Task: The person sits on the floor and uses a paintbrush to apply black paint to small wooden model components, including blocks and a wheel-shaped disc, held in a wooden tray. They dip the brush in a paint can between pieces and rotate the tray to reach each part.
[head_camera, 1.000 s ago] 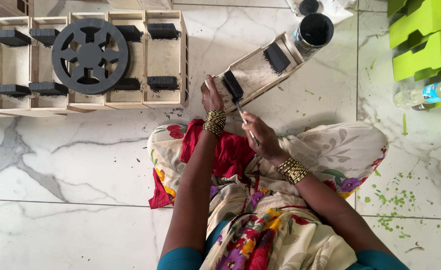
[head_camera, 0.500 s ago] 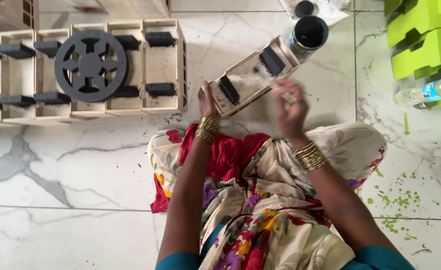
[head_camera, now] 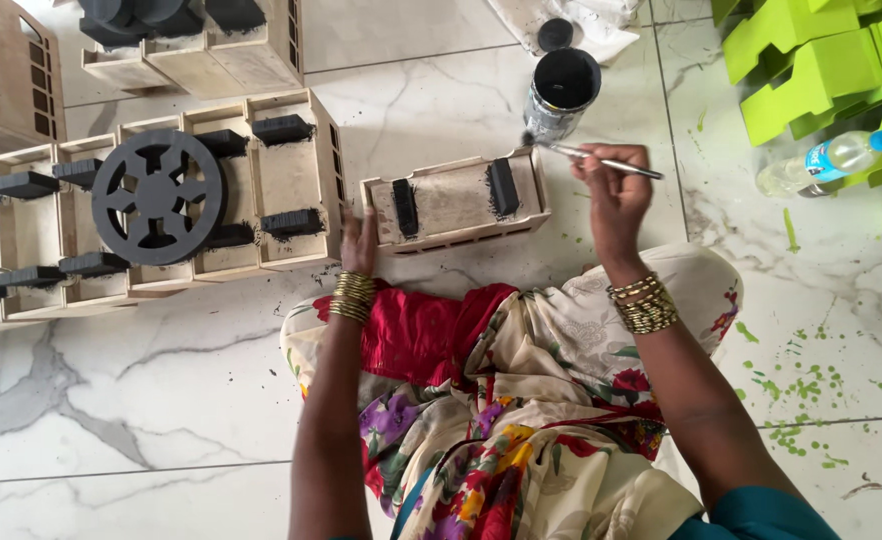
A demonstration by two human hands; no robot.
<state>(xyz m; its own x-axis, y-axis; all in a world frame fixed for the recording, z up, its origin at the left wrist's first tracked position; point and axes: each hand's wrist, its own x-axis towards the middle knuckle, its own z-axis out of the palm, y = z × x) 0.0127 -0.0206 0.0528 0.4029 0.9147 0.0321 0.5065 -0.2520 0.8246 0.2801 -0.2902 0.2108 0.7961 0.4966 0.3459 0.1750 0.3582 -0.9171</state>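
Wooden box (head_camera: 456, 200) lying crosswise, brush (head_camera: 601, 160) bristles pointing left

A shallow pale wooden tray (head_camera: 453, 200) lies flat on the marble floor at upper centre of the frame, with two black-painted blocks inside. A thin paintbrush (head_camera: 593, 158) slants near its upper right corner, bristles by the open black paint tin (head_camera: 560, 92).

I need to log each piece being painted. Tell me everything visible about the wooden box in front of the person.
The box is pale plywood, long and shallow, lying on the marble floor with a broad face up. Two black painted bars cross that face, with dark smudges around them. The left hand steadies its left end; the paint can stands just beyond its right corner.
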